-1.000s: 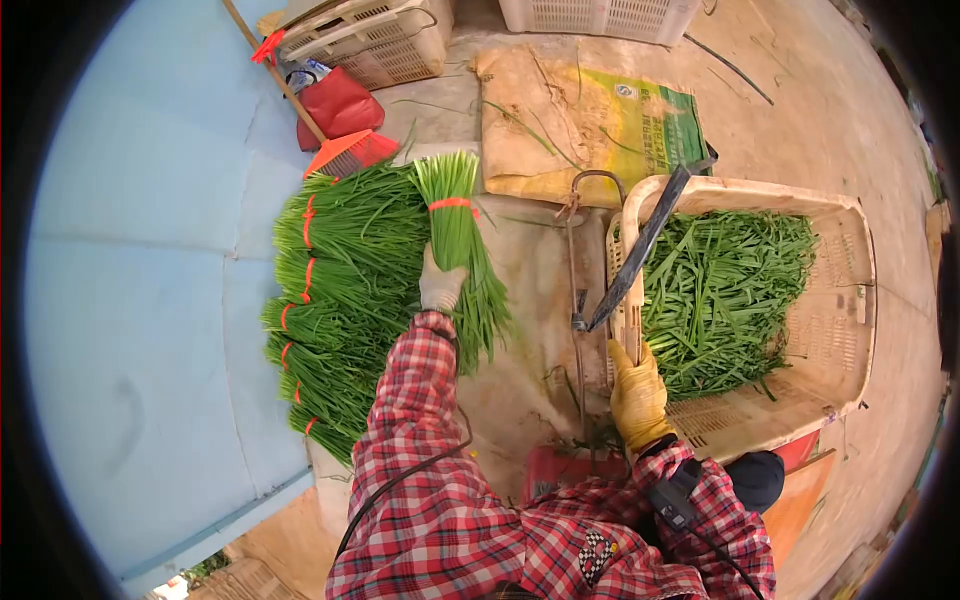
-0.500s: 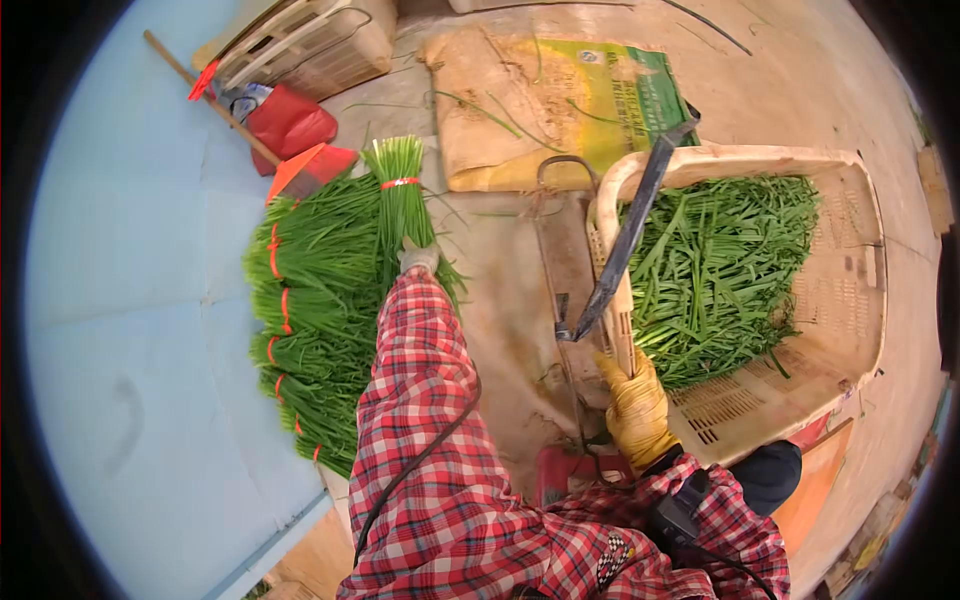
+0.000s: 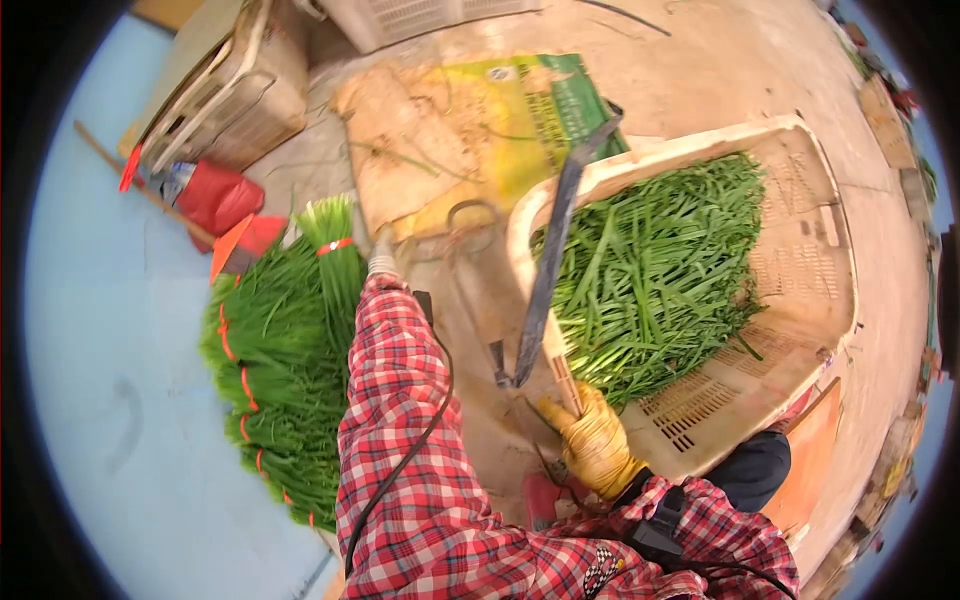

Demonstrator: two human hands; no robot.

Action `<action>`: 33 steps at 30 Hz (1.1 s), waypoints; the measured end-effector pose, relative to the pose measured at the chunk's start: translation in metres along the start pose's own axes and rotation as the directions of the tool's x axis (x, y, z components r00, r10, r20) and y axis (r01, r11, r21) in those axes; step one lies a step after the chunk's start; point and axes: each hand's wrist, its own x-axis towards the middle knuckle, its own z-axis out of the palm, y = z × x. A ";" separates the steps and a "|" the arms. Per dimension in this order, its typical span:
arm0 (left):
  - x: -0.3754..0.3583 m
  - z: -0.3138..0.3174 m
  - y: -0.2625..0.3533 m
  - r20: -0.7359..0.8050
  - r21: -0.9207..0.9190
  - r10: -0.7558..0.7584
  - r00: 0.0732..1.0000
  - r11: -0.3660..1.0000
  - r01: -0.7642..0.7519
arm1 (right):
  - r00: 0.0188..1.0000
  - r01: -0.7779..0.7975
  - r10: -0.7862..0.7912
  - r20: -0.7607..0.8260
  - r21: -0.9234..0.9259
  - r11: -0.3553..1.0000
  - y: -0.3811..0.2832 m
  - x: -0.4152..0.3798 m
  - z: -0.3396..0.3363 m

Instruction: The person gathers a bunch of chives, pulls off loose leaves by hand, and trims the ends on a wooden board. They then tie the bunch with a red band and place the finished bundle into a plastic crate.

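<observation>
My left hand [image 3: 384, 252], in a pale glove, reaches forward just right of a bundle of green chives [image 3: 338, 262] tied with a red band. Its fingers look stretched out and slightly blurred, with nothing visible in them. More tied chive bundles [image 3: 290, 370] lie in an overlapping row to the left. My right hand [image 3: 598, 445] wears a yellow glove and is closed around the near left edge of a cream plastic crate [image 3: 690, 437]. Loose chives [image 3: 650, 290] fill much of that tilted crate. A dark strap [image 3: 548, 260] crosses over its left rim.
A yellow and green sack [image 3: 470, 130] lies flat on the floor ahead. Beyond the bundles are a red bag [image 3: 220, 197], a wooden stick [image 3: 100, 145] and a dirty crate [image 3: 250, 100]. Another pale crate [image 3: 410, 18] stands at the back. A metal rod frame [image 3: 455, 270] lies between bundles and crate.
My left hand has come off the top chive bundle and moved to its right. The view has shifted. My right hand keeps hold of the crate.
</observation>
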 end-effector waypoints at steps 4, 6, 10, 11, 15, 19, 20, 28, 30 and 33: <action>0.049 -0.002 0.001 0.045 -0.140 -0.241 0.970 0.959 0.245 | 1.000 0.024 -0.024 -0.003 -0.001 1.000 0.006 -0.003 0.003; 0.079 -0.004 0.002 0.052 0.024 -0.159 0.986 0.987 0.158 | 0.999 0.022 -0.021 -0.024 0.059 0.998 0.005 0.002 0.000; 0.138 -0.018 -0.024 0.139 -0.138 -0.362 0.922 0.915 0.379 | 0.999 0.030 -0.029 -0.030 0.040 0.999 0.007 0.002 -0.001; 0.110 0.013 -0.021 0.136 0.010 -0.300 0.944 0.953 0.302 | 1.000 0.028 -0.027 -0.014 0.037 0.999 0.007 0.002 -0.002; 0.045 0.122 -0.038 0.371 0.251 -0.445 0.815 0.893 0.373 | 0.999 0.038 -0.036 -0.020 0.095 0.995 0.012 -0.001 0.004; 0.001 0.159 -0.055 0.525 0.360 -0.532 0.664 0.846 0.393 | 0.999 0.054 -0.054 0.002 0.091 0.994 0.011 0.002 0.002; -0.006 0.157 -0.059 0.540 0.357 -0.525 0.658 0.851 0.385 | 0.999 0.047 -0.049 0.013 0.085 0.995 0.010 0.002 -0.001; -0.062 0.104 -0.073 0.467 0.170 -0.283 0.838 0.958 0.230 | 0.999 0.045 -0.042 -0.032 0.094 0.995 0.007 0.002 0.002; -0.070 0.101 -0.075 0.443 0.153 -0.245 0.862 0.968 0.197 | 0.998 0.053 -0.049 -0.043 0.089 0.995 0.006 0.003 0.001; -0.069 0.114 -0.073 0.433 0.222 -0.234 0.871 0.964 0.148 | 0.995 0.083 -0.077 -0.063 0.094 0.992 0.011 0.003 0.007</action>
